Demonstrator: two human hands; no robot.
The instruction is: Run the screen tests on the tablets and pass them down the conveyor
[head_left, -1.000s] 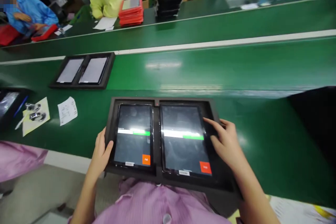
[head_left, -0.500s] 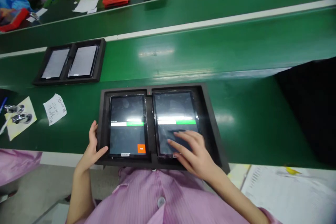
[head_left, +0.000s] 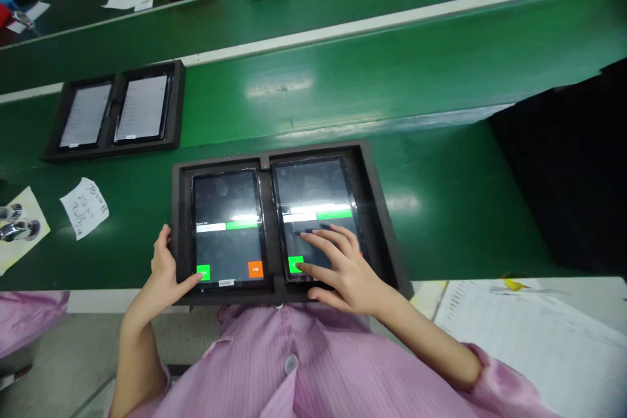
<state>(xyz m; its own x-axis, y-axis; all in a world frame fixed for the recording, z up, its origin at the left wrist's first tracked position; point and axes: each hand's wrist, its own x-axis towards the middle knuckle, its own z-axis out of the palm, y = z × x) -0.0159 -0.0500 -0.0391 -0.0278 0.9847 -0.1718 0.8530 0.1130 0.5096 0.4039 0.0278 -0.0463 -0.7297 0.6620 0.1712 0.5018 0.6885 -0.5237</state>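
Note:
Two dark-screened tablets lie side by side in a black foam tray (head_left: 386, 241) at the near bench edge. My left hand (head_left: 164, 268) is at the tray's left side, fingers along its outer edge. Its thumb reaches the green button on the left tablet (head_left: 228, 199), which also shows an orange "Fail" button. Spread over the right tablet (head_left: 313, 179) is my right hand (head_left: 347, 274), its index fingertip at a green button on the lower left of the screen. The lower right of that screen is partly hidden by the hand.
Another black tray (head_left: 179, 104) with two lit tablets sits on the green belt, behind to the left. A handwritten note (head_left: 85, 209) and a yellowish paper with shiny metal parts lie left. A large black object (head_left: 568, 170) stands right, above printed sheets (head_left: 529, 339).
Green buttons now show at the lower left of both screens. My right index finger has come to the right tablet's button, my left thumb to the left one's. The camera view has shifted slightly.

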